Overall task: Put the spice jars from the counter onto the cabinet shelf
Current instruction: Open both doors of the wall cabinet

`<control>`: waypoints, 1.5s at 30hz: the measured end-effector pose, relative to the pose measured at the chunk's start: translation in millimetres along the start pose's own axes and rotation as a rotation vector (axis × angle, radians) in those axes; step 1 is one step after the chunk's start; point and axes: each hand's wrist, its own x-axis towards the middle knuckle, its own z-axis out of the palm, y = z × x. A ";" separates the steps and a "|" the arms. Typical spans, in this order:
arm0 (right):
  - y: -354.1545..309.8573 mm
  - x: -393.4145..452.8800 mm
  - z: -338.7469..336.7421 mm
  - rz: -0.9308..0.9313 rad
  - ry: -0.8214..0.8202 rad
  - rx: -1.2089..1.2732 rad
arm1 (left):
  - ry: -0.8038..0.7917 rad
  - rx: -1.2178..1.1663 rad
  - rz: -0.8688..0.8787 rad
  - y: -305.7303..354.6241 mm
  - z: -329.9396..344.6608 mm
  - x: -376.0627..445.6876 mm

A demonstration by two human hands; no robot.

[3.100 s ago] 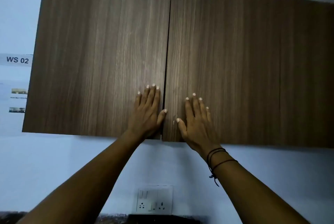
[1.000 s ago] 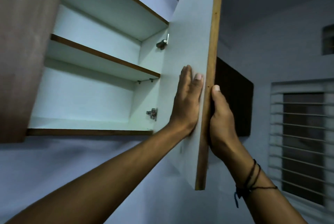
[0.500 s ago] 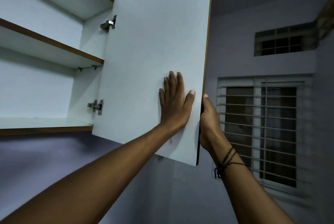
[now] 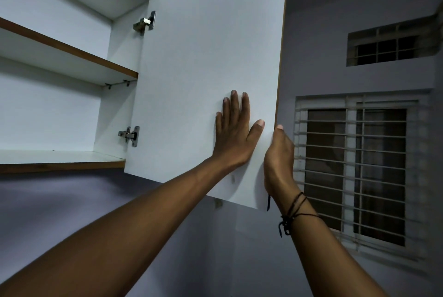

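Left hand (image 4: 233,136) flat, right hand (image 4: 279,152) curled.

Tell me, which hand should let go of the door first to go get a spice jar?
Probably the left hand. It only lies flat on the inside of the open cabinet door, so it can lift straight off. The right hand wraps the door's outer edge and can steady it. No jars are in view.

Open wall cabinet (image 4: 124,40), white inside with brown wood edging. Middle shelf (image 4: 72,57) and bottom shelf (image 4: 62,161) both bare. Door (image 4: 203,57) swung wide on two metal hinges.
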 end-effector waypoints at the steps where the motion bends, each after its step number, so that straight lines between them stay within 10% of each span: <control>1: 0.7 -1.6 1.5 -0.059 0.055 -0.048 | -0.017 -0.005 0.011 -1.1 -3.1 -1.2; 5: -1.3 -14.7 8.2 -0.467 0.269 -0.400 | -0.073 -0.017 -0.014 -9.2 -22.7 -5.5; 10: -3.5 -42.4 49.4 -0.826 0.034 -0.574 | -0.070 0.008 -0.038 -49.3 -75.7 -18.9; 30: -44.1 -260.1 373.8 -0.638 -0.730 -0.082 | 0.055 1.155 -0.325 -222.1 -445.1 -155.3; 35: -56.4 -303.7 423.8 -0.381 -1.003 0.057 | -0.039 1.282 -0.425 -240.1 -481.1 -173.2; 45: -80.9 -310.8 455.6 -0.002 -1.029 0.339 | -0.082 1.388 -0.356 -253.1 -497.2 -178.1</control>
